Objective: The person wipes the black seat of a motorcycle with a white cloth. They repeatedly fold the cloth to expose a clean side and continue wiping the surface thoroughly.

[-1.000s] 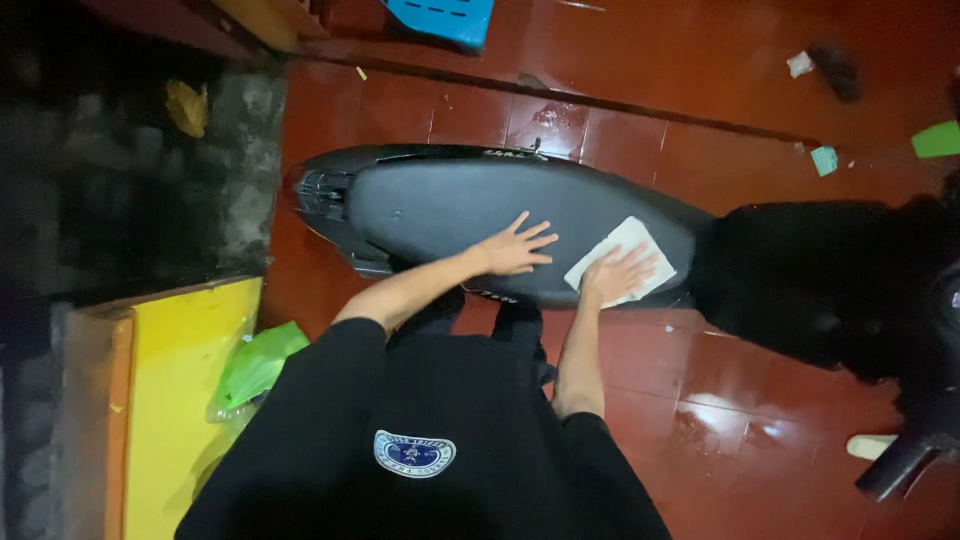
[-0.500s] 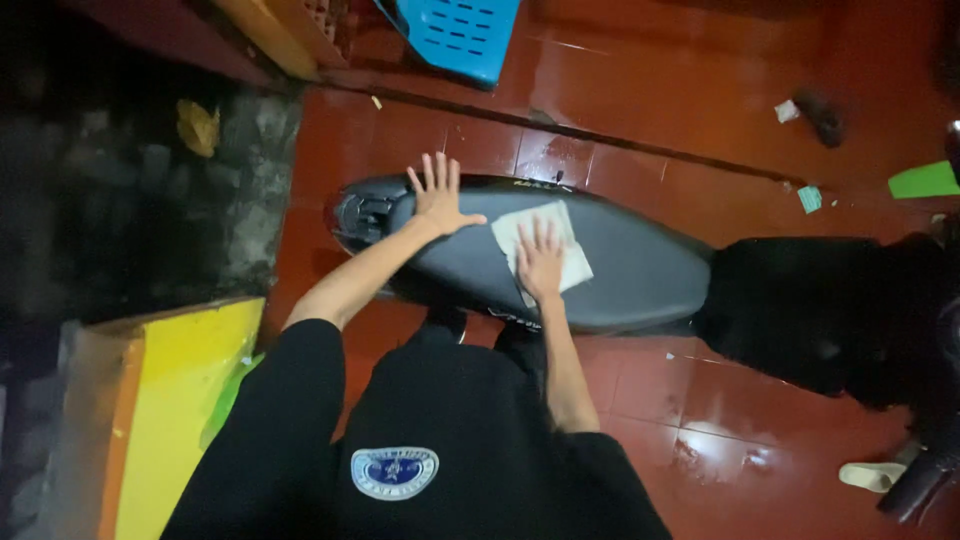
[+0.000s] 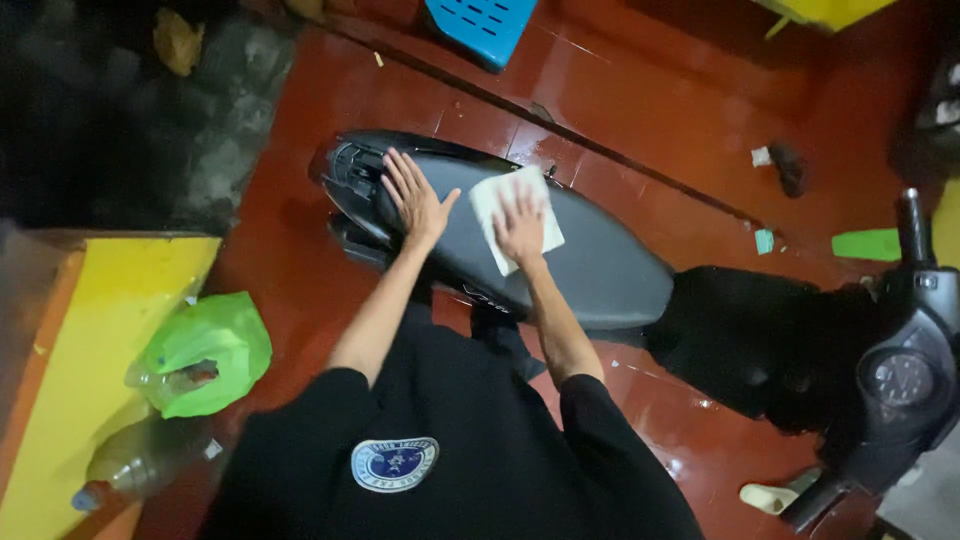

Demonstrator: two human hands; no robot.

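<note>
- Two bare hands rest on a dark grey scooter seat [image 3: 590, 265], seen from above by the person who bends over it in a black shirt with a round blue and white badge.
- At the far left, a yellow board [image 3: 95, 340] lies along the red tiled floor [image 3: 640, 110]; a green plastic bag [image 3: 205, 350] sits at its edge, with a clear plastic bottle [image 3: 130, 465] just below it.
- Next comes the rear end of the seat, where the left hand [image 3: 415, 195] lies flat with fingers spread, palm down on the grey cover; its grip is released and it grasps nothing.
- Just to the right of it, the right hand [image 3: 520, 222] presses flat on a pale cloth [image 3: 515, 215], fingers extended over it rather than clenched around it. The cloth lies on the middle of the seat, partly under that palm, its corners showing above and below the hand.
- Beyond the seat, at the top, a blue plastic stool [image 3: 480, 28] stands on the floor.
- Farther right, small scraps [image 3: 765, 240] and a green piece [image 3: 865, 245] lie on the tiles.
- At the far right, the scooter's handlebar and round dashboard gauge [image 3: 900, 375] show, with a pale sandal [image 3: 770, 495] on the floor below them.
</note>
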